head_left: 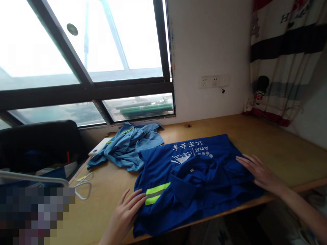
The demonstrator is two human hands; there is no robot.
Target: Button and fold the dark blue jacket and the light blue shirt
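A royal-blue work shirt (217, 177) is lying on the wooden desk (281, 143), its near side running along the front edge and its collar bunching loosely in the middle. The left hand (127, 206) is resting at the shirt's left side, just beside the yellow-green reflective stripe (153, 200), its fingers extending with small gaps between them; its thumb is not showing clearly. The right hand (260, 173) is lying over the opposite side, its fingers also stretching out and slightly apart, with neither hand visibly bunching the cloth. The hands seem to be straightening the fabric, and doing that well is probably calling for light, even pressure from both sides, with the palms drawing outward together so the white lettering (191, 151) is not skewing. The folds around the collar are looking deepest, so they are likely needing attention before the flatter far part. The near edge is sitting close to the drop, so pulling toward the body is risking a slide. Beyond it, a light-blue shirt (135, 144) is lying crumpled, almost meeting the work shirt's far left corner.
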